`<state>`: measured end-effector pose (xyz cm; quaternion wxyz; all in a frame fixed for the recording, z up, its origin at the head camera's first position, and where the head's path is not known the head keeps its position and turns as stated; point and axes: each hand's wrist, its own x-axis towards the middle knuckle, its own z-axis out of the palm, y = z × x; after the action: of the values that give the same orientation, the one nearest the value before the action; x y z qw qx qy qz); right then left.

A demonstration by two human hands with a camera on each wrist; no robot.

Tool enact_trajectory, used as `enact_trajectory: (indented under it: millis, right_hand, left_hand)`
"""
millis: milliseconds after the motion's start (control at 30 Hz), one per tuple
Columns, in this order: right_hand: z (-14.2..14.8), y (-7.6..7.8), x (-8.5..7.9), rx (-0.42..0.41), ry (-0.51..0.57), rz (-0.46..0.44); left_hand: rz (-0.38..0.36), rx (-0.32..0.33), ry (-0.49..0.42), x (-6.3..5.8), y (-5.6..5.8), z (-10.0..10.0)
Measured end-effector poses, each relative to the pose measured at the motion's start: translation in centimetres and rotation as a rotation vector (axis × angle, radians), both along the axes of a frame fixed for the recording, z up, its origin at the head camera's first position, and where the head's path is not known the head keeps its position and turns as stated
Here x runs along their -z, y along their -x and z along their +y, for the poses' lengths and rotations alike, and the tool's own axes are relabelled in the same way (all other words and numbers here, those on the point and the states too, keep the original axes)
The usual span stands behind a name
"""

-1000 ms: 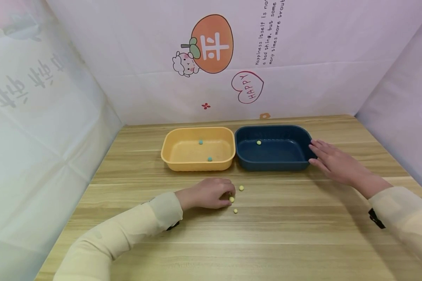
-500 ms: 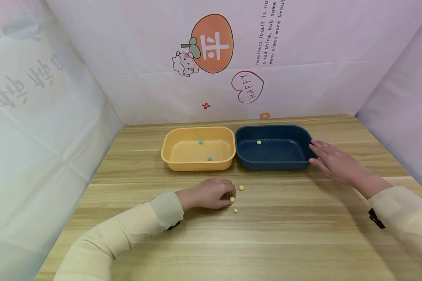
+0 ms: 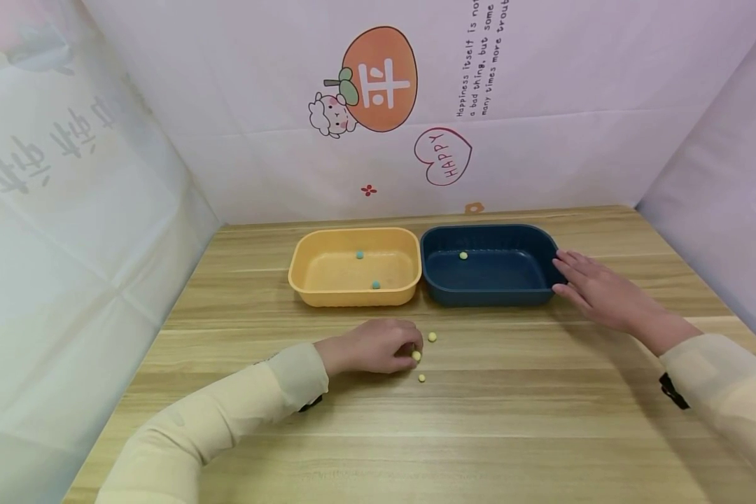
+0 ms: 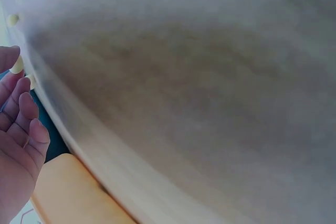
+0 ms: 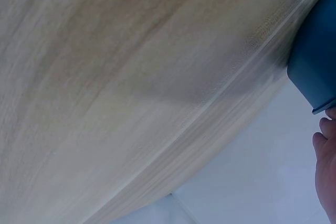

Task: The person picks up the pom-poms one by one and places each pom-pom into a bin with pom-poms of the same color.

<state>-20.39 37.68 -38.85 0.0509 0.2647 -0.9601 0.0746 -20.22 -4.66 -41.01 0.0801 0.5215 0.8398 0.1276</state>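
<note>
My left hand [image 3: 378, 346] is low over the wooden table, pinching a small yellow ball [image 3: 416, 356] between thumb and index finger. The left wrist view also shows the pinched yellow ball [image 4: 17, 65], with the other fingers loosely bent. Two more yellow balls lie close by on the table, a farther ball [image 3: 432, 337] and a nearer, smaller-looking ball [image 3: 422, 378]. Over at the right, my right hand [image 3: 601, 290] has its fingers extended, fingertips at the right end of a dark blue bin [image 3: 491, 299]. One yellow ball [image 3: 463, 255] is inside that bin.
A yellow-orange bin [image 3: 355, 299] stands side by side with the blue one, to its left. It contains two blue balls, one toward the back [image 3: 360, 255] and one toward the front [image 3: 376, 285]. A printed white cloth [image 3: 258, 154] hangs behind the table [image 3: 479, 434].
The yellow ball at my left fingertips has shifted very slightly away from me. My right hand and both bins stay where they were.
</note>
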Motion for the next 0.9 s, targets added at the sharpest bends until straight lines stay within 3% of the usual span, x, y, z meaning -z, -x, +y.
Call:
enact_trajectory:
  millis: [433,900]
  right_hand:
    - [0.0,0.0,-0.1,0.015,-0.011,-0.017]
    - [-0.1,0.0,-0.1,0.017,-0.015,-0.024]
  left_hand:
    - [-0.059,-0.042,-0.073,-1.4,0.2,0.3]
    - [-0.07,-0.076,-0.202,-3.0,1.6,1.8]
